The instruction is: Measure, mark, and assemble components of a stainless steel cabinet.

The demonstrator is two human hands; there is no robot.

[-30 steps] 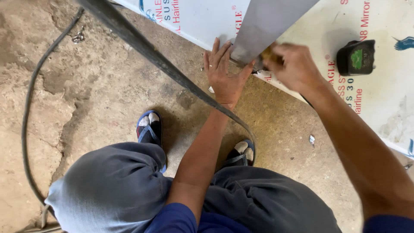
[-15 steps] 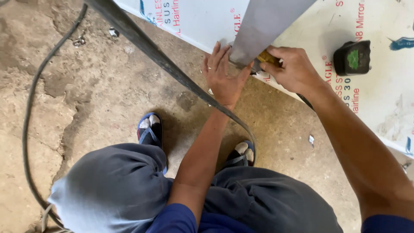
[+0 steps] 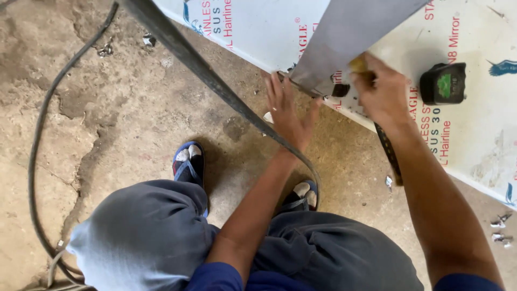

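Note:
I squat on a concrete floor at the edge of a white film-covered metal sheet (image 3: 474, 134) with red print. My left hand (image 3: 288, 116), fingers spread, presses against the lower edge of a grey metal strip (image 3: 350, 37) that rises towards the camera. My right hand (image 3: 379, 89) is closed around a yellow-handled tool (image 3: 356, 64) held at the strip's lower end; its tip is hidden. A black tape measure with a green label (image 3: 442, 83) lies on the sheet just right of my right hand.
A long dark metal strap (image 3: 204, 75) runs diagonally from the top down to my right foot. A black cable (image 3: 37, 140) curves along the left floor. Small metal scraps (image 3: 498, 229) lie at the right edge. My feet wear blue sandals (image 3: 188, 161).
My right hand with the tool has shifted slightly left and up along the strip's end. My left hand stays pressed at the strip's edge. The view has tilted a little.

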